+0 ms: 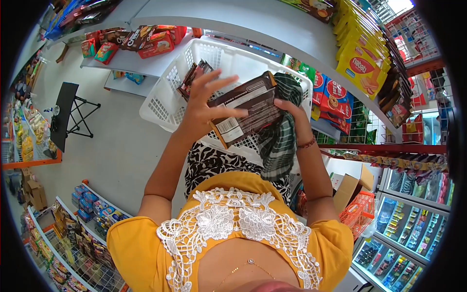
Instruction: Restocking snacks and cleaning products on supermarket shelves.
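A brown snack packet (244, 106), its printed back facing up, is held over a white plastic basket (160, 106). My right hand (297, 118) grips the packet's right end, together with a dark green checked cloth (279, 146) that hangs down from it. My left hand (211, 98) has its fingers spread at the packet's left part; whether they press on it is hard to tell. Behind that hand, more dark snack packets (191, 78) lie in the basket.
A shelf board (233, 23) with yellow wafer packs (363, 65) arches across the top. Red biscuit packs (157, 43) lie on a lower shelf. On the left floor stands a black folding stand (78, 113). An orange basket (357, 211) and drink coolers (405, 226) are at right.
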